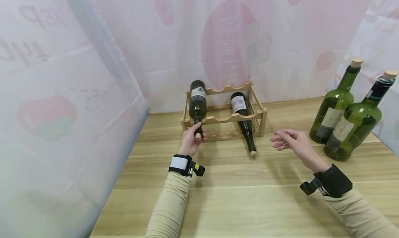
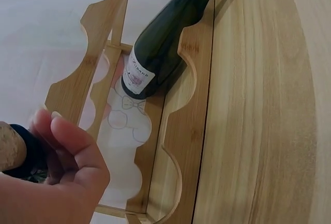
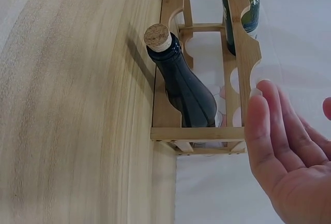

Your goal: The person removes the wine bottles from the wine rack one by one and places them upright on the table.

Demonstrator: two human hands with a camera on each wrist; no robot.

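My left hand [image 1: 191, 141] [image 2: 72, 177] grips the neck of a dark bottle [image 1: 197, 103] that lies on the upper tier at the rack's left end, cork towards me. The wooden rack [image 1: 222, 119] [image 2: 93, 53] [image 3: 245, 53] stands near the back wall. A second corked bottle [image 1: 246, 129] [image 2: 165, 32] [image 3: 189, 92] slants through the lower tier on the right, its neck jutting out in front. To the right of the rack, my right hand [image 1: 294, 142] [image 3: 295, 157] hovers with loosely bent fingers, holding nothing.
Two green corked bottles, one [image 1: 335, 109] slightly behind the other [image 1: 355, 127], stand upright at the right of the wooden table [image 1: 227, 196]. Printed pale curtains [image 1: 174, 47] hang behind the table and at both sides.
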